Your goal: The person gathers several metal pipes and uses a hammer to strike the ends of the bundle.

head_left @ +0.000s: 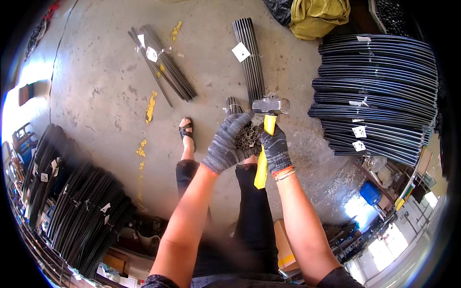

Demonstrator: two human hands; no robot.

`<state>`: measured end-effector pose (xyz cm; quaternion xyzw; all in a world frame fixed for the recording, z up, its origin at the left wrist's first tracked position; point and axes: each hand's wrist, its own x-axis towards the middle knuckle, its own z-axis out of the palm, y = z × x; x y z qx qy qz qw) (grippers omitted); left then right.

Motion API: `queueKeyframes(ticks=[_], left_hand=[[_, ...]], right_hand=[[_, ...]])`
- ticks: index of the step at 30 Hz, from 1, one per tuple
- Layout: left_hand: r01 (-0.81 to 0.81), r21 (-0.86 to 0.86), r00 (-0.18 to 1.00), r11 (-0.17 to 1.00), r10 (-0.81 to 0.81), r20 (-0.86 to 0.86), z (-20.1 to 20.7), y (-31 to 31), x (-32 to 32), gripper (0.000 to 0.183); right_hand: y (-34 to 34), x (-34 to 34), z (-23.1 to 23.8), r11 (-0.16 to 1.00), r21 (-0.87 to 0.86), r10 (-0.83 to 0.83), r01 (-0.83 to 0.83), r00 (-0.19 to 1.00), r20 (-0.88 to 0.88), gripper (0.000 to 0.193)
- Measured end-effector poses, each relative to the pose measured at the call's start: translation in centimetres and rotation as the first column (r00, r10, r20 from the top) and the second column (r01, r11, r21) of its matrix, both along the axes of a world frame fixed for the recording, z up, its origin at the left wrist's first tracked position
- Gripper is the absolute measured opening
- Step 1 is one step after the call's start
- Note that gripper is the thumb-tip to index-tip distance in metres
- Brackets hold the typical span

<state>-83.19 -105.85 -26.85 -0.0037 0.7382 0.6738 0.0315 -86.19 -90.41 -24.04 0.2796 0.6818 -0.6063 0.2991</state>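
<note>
Both my hands wear grey striped knit gloves with orange cuffs. My left hand (224, 146) is wrapped round a bundle of thin metal tubes (247, 136), whose open ends face up between my hands. Part of the same bundle seems to show beyond my fingers, with its middle covered by the glove. My right hand (276, 148) is closed on a hammer (261, 165) with a yellow handle. Its grey steel head points away from me, just right of the tube ends, and the right-hand fingers are beside the bundle.
A long bundle of tubes (249, 62) with a white tag lies ahead on the floor, and thinner bundles (168, 62) lie left of it. Large stacks of dark tubes stand at right (379, 96) and lower left (86, 211). A yellow sack (319, 17) sits at the back.
</note>
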Motion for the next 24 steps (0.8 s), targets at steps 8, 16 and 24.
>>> queueKeyframes(ticks=[8, 16, 24], left_hand=[[-0.101, -0.341, 0.994, 0.935, 0.079, -0.076, 1.0, 0.8, -1.2, 0.043], [-0.103, -0.51, 0.981, 0.854, 0.173, 0.091, 2.1, 2.3, -1.8, 0.033], [-0.121, -0.386, 0.98, 0.914, 0.173, 0.103, 1.4, 3.2, -1.5, 0.043]], right_hand=[[0.2, 1.4, 1.0, 0.995, 0.065, -0.081, 0.076, 0.993, 0.083, 0.011], [2.6, 3.0, 4.6, 0.925, 0.298, 0.298, -0.236, 0.937, -0.184, 0.016], [2.3, 3.9, 5.8, 0.781, 0.496, 0.54, -0.38, 0.81, -0.228, 0.041]])
